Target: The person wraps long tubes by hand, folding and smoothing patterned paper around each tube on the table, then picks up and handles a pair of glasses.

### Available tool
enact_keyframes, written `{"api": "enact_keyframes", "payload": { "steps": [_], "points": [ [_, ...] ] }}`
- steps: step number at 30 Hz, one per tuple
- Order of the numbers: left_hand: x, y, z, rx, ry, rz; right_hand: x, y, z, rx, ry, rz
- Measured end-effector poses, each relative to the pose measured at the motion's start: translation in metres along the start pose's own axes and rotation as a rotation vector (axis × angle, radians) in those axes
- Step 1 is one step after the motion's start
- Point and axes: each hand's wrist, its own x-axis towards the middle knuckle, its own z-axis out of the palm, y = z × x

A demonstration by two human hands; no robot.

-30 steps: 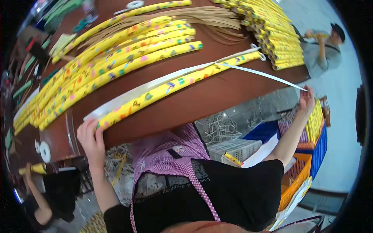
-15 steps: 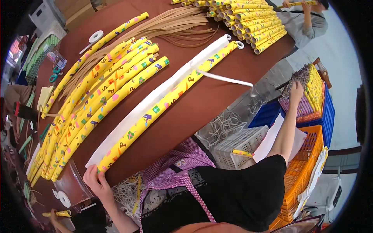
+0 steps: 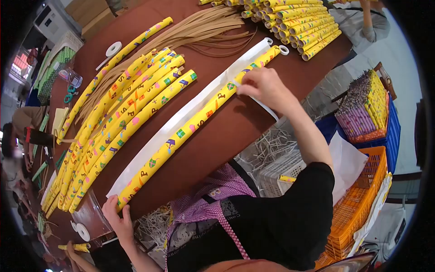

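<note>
The yellow printed paper roll (image 3: 181,133) lies slantwise on the brown table (image 3: 222,136), with a white sheet (image 3: 181,117) along its far side. The left hand (image 3: 118,221) is at the roll's near end, thumb and fingers slightly parted about it; whether they grip or only steady it, I cannot tell. The right hand (image 3: 265,88) is over the roll near its far end, fingers bent and close together, seemingly touching it; what they pinch is hidden. A white strip (image 3: 266,108) runs out beneath that hand toward the table edge. Good handling here probably means steadying the near end without twisting, pressing lightly so the paper doesn't dent, and having the strip flat and unkinked under the right fingers.
</note>
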Motion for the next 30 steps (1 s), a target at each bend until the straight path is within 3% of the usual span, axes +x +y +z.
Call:
{"api": "enact_keyframes", "payload": {
  "steps": [3, 6, 10, 18, 23, 25, 27, 29, 30],
  "points": [
    [0.005, 0.006, -0.004, 0.028, -0.026, -0.016, -0.005, -0.003, 0.011, -0.184, 0.09, -0.072],
    [0.011, 0.01, -0.008, 0.075, -0.054, 0.007, -0.004, 0.002, 0.011, 0.147, -0.001, 0.1],
    [0.012, 0.009, -0.013, 0.127, -0.086, 0.031, -0.008, 0.022, -0.004, 0.32, 0.01, 0.194],
    [0.003, 0.001, -0.025, 0.173, -0.066, 0.041, -0.013, 0.067, -0.065, 0.33, 0.189, 0.253],
    [-0.004, -0.011, -0.031, 0.21, -0.082, 0.027, -0.014, 0.131, -0.118, 0.388, 0.521, 0.351],
    [-0.006, -0.013, -0.033, 0.219, -0.073, 0.027, -0.023, 0.171, -0.145, 0.502, 0.721, 0.27],
    [-0.01, -0.019, -0.034, 0.226, -0.064, 0.026, -0.043, 0.193, -0.179, 0.525, 0.88, 0.459],
    [-0.014, -0.028, -0.036, 0.232, -0.084, -0.051, -0.071, 0.234, -0.206, 0.624, 1.077, 0.428],
    [-0.015, -0.029, -0.035, 0.23, -0.083, -0.049, -0.084, 0.231, -0.217, 0.674, 1.203, 0.55]
  ]
}}
